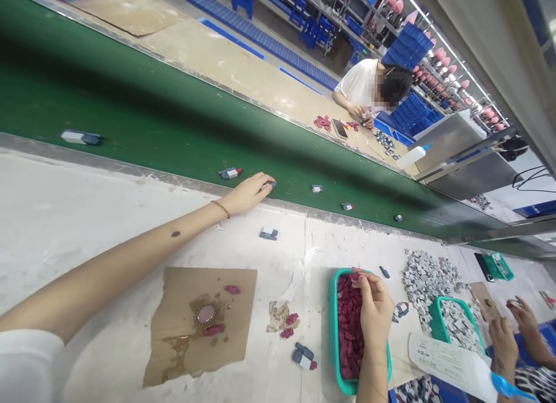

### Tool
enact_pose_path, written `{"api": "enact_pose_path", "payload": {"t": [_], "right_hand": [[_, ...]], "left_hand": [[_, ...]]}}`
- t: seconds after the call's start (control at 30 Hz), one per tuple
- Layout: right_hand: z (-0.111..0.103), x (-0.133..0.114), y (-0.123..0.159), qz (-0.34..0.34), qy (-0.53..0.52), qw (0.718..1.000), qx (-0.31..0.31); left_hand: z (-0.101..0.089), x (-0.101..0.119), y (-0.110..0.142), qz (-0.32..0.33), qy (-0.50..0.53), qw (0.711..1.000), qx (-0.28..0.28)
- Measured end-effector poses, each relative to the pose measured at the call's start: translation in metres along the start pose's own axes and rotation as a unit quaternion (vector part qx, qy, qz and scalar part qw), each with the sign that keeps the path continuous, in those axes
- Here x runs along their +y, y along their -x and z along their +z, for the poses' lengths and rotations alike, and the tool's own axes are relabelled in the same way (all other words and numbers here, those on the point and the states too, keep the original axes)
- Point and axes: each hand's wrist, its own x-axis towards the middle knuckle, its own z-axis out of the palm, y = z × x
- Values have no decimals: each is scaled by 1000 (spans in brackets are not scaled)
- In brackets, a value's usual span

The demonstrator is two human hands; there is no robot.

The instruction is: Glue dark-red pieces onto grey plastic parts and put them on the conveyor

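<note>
My left hand (249,193) reaches over the near edge of the green conveyor belt (182,131), its fingers closed on a small grey-blue and white plastic part (268,184). Over the far end of a green basket (333,333) is my right hand (376,304), thumb and fingers pinched on what looks like a small dark red part. Many dark red plastic pieces (348,333) fill that basket. On the white table between my arms lie a grey-and-white part (268,233) and a grey part with a red tip (304,356).
Wet cardboard (238,333) holds a round cap (205,315) and red pieces. White pieces (428,273) are heaped right, near another basket (438,322) and a white bottle (447,356). A neighbour's hands (504,339) work at right; another person (358,84) sits across the belt.
</note>
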Motion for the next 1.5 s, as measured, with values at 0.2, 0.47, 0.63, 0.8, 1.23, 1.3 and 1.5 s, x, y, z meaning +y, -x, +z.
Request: {"api": "enact_pose_path", "payload": {"t": [0.2, 0.47, 0.63, 0.8, 1.23, 1.3, 1.5], "right_hand": [[16, -31, 21, 76, -207, 975, -15], [57, -42, 48, 166, -299, 938, -60], [80, -37, 49, 247, -394, 881, -91], [82, -37, 50, 299, -436, 839, -128], [103, -31, 59, 229, -321, 902, -173], [109, -33, 64, 181, -256, 925, -214], [134, -49, 87, -36, -88, 947, -308]], "left_hand": [[-4, 20, 23, 71, 0, 994, -82], [40, 76, -66, 74, -53, 992, -89], [87, 106, -119, 55, -88, 990, -100], [106, 119, -131, 33, -95, 990, -101], [36, 106, -57, -35, 208, 976, -61], [10, 94, -19, -63, 267, 960, -57], [-52, 63, 110, -252, 529, 810, 21]]}}
